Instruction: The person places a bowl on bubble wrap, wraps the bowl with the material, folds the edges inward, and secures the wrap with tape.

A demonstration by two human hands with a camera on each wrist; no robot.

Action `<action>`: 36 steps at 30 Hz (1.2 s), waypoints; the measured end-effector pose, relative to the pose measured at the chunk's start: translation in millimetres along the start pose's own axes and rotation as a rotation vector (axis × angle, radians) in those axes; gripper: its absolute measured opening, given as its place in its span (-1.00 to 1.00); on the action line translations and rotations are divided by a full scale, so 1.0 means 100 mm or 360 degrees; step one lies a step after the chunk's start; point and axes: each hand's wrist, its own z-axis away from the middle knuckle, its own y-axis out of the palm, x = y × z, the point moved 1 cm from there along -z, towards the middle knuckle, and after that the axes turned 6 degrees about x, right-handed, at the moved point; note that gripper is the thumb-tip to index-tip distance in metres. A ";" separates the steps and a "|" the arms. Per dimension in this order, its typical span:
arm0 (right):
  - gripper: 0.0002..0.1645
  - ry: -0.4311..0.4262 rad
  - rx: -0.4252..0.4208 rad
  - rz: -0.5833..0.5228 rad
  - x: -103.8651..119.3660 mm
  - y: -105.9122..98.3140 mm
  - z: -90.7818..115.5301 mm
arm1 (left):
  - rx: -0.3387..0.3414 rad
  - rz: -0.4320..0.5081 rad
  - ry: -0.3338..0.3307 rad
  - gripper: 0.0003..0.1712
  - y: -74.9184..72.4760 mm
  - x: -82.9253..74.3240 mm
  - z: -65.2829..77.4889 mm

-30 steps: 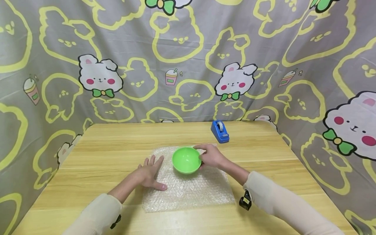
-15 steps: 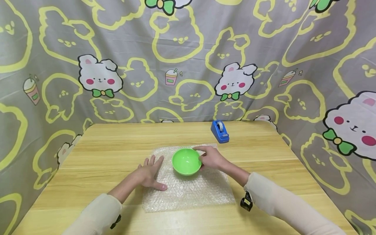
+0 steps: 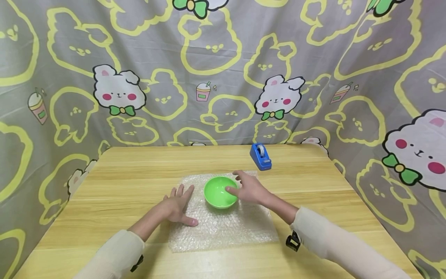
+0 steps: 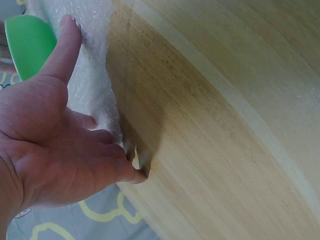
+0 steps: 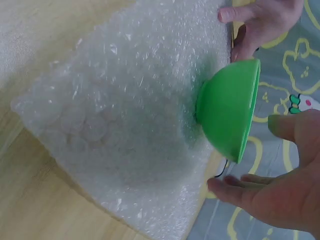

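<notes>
A bright green bowl stands upright on a sheet of bubble wrap. In the right wrist view the bowl rests its base on the wrap. My right hand is at the bowl's right side, thumb over the rim and fingers outside, spread apart. The right wrist view shows a gap between that hand and the bowl's wall. My left hand lies spread on the left edge of the bubble wrap, with fingers straight. The left wrist view shows its thumb on the wrap.
A blue tape dispenser with a roll of tape stands behind the wrap, to the right. The wooden table ends at a grey curtain with cartoon prints, which hangs at the back and both sides.
My right hand, which held the bowl by its right rim, has loosened its fingers and let go. The bowl has come slightly nearer and down. My left hand has stayed in place.
</notes>
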 end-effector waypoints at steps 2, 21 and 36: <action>-0.03 0.0008 0.0043 0.0030 0.03 0.03 0.03 | 0.0001 -0.0001 0.0001 0.50 0.00 0.00 0.00; 0.31 -0.0024 0.0114 0.0085 0.03 0.18 0.10 | -0.0018 0.0008 -0.0015 0.49 0.00 -0.02 0.02; 0.37 -0.0005 0.0087 0.0084 -0.01 0.24 0.10 | -0.0035 -0.0022 -0.0003 0.49 0.00 -0.03 0.03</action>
